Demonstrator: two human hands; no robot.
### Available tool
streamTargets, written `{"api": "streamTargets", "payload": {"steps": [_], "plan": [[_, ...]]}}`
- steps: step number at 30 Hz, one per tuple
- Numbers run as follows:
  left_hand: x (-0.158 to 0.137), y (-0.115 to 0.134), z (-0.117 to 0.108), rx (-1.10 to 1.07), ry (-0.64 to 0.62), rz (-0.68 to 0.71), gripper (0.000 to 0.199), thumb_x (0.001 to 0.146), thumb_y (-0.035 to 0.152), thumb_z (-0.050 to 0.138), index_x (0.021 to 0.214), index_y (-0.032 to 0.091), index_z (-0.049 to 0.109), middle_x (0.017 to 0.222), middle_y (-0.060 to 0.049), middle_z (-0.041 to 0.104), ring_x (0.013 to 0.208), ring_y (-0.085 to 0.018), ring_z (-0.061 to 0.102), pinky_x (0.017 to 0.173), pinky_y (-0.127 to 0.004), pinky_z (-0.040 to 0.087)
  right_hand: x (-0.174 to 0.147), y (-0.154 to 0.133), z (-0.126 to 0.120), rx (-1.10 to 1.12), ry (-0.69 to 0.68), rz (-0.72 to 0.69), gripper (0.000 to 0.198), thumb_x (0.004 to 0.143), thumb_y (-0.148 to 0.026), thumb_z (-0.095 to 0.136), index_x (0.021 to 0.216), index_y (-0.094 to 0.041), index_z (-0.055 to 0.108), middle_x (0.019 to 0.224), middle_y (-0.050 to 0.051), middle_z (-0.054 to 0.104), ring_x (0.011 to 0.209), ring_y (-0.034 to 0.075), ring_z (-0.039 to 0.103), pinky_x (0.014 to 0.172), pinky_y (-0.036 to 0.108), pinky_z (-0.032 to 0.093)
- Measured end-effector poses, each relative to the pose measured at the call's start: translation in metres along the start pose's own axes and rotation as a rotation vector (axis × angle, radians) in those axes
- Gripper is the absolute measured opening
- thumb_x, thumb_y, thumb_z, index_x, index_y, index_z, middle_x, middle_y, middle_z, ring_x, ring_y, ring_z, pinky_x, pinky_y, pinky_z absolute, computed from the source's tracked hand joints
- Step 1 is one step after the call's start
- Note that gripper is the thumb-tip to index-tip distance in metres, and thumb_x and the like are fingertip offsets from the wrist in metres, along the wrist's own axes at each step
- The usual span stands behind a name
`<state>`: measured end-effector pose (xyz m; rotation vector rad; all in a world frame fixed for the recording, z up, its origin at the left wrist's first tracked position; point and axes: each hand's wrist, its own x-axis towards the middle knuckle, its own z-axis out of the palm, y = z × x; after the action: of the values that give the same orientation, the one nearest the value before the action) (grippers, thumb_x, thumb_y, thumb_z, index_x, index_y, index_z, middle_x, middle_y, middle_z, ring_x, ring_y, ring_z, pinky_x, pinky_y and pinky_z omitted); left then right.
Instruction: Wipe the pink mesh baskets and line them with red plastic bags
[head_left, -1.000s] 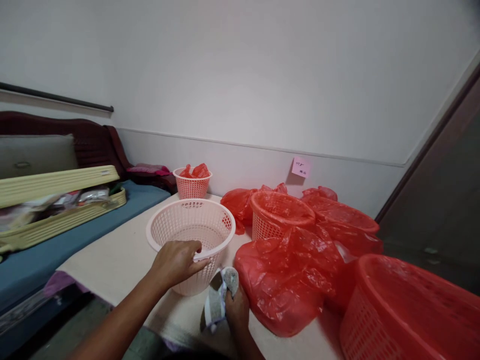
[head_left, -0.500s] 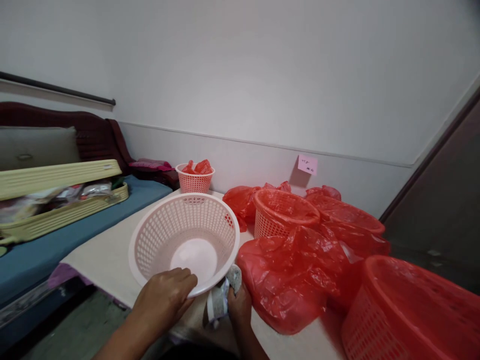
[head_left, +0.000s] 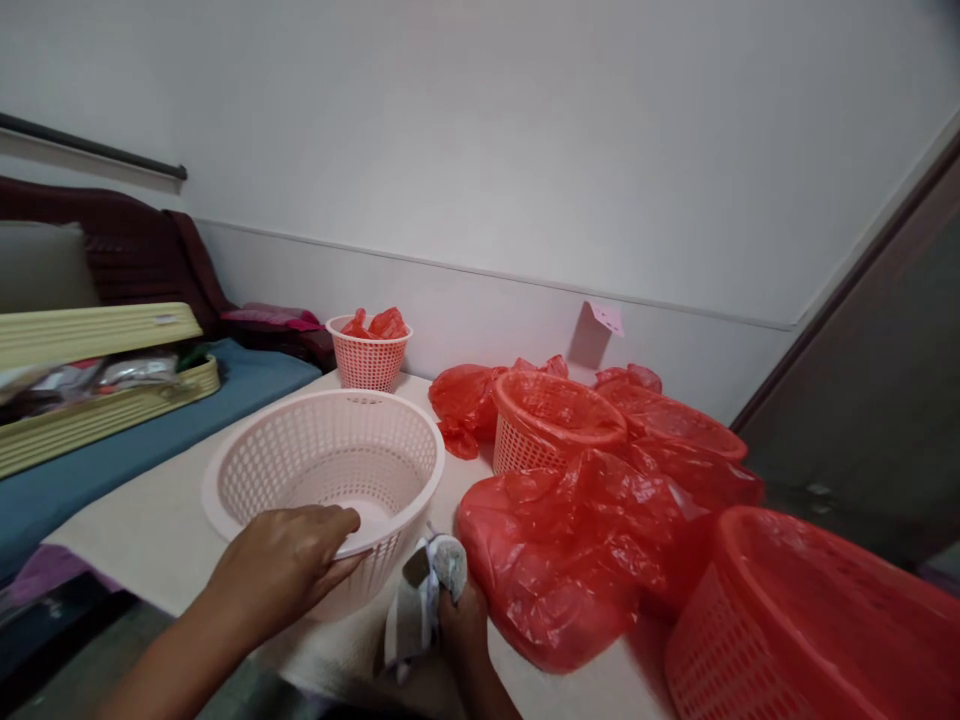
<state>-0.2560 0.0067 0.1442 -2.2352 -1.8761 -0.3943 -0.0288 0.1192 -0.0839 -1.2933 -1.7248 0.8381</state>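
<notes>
My left hand (head_left: 289, 560) is closed over the near rim of a pale pink plastic basket (head_left: 322, 440), fingers inside and thumb outside. Holes cover the basket's wall, and nothing shows on the part of its floor that I see. To the right, my right hand (head_left: 461, 615) grips a bunched cloth (head_left: 416, 605) with grey, white and brown stripes. The cloth hangs beside the basket, low over the pale tabletop (head_left: 165, 520). Right of that hand lies a crumpled red plastic bag (head_left: 555, 570).
Red-lined baskets stand behind (head_left: 555, 415) and at the front right (head_left: 802, 620). A smaller basket (head_left: 369, 358) with red plastic is at the back. Left is a bed (head_left: 262, 375) bearing a yellow slatted container (head_left: 97, 400). A pink note (head_left: 606, 317) hangs on the wall.
The pink basket has shifted left and tipped more upright under my left hand. My right hand and the cloth have moved slightly down and left. The view has turned a little to the right.
</notes>
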Motion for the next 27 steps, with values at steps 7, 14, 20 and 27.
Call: {"api": "streamTargets", "payload": {"steps": [7,14,20,27], "plan": [[0.003,0.004,0.006,0.147,-0.077,-0.022,0.043,0.095,0.053,0.032,0.102,0.024,0.064,0.094,-0.002,0.074,0.080,-0.025,0.071,0.062,-0.038,0.052,-0.026,-0.002,-0.025,0.158,-0.022,-0.018,0.047,0.079,-0.041,0.059,0.119,-0.018,0.063,0.117,0.011,0.069,0.112,0.029,0.062,0.094,0.037,0.050],[0.004,0.005,0.011,0.170,-0.059,-0.066,0.044,0.094,0.055,0.034,0.105,0.024,0.064,0.094,-0.004,0.075,0.079,-0.026,0.072,0.060,-0.040,0.054,-0.041,-0.058,-0.056,0.092,0.021,-0.195,0.026,0.089,-0.034,0.047,0.107,-0.024,0.063,0.104,0.008,0.067,0.101,0.024,0.063,0.090,0.033,0.049],[0.003,0.003,0.015,0.156,-0.040,-0.071,0.042,0.092,0.055,0.037,0.104,0.025,0.065,0.093,-0.004,0.075,0.079,-0.026,0.072,0.061,-0.039,0.054,0.017,-0.104,-0.032,-0.068,-0.034,-0.247,0.030,0.083,-0.018,0.045,0.108,-0.020,0.061,0.103,0.008,0.063,0.098,0.022,0.057,0.089,0.034,0.044],[0.001,-0.005,0.024,0.127,-0.009,-0.055,0.047,0.091,0.060,0.036,0.106,0.028,0.065,0.098,-0.005,0.075,0.080,-0.026,0.072,0.060,-0.039,0.056,0.034,-0.049,0.003,-0.540,-0.246,-0.267,0.035,0.076,-0.015,0.052,0.110,-0.017,0.062,0.113,0.012,0.062,0.106,0.028,0.054,0.094,0.043,0.040]]}}
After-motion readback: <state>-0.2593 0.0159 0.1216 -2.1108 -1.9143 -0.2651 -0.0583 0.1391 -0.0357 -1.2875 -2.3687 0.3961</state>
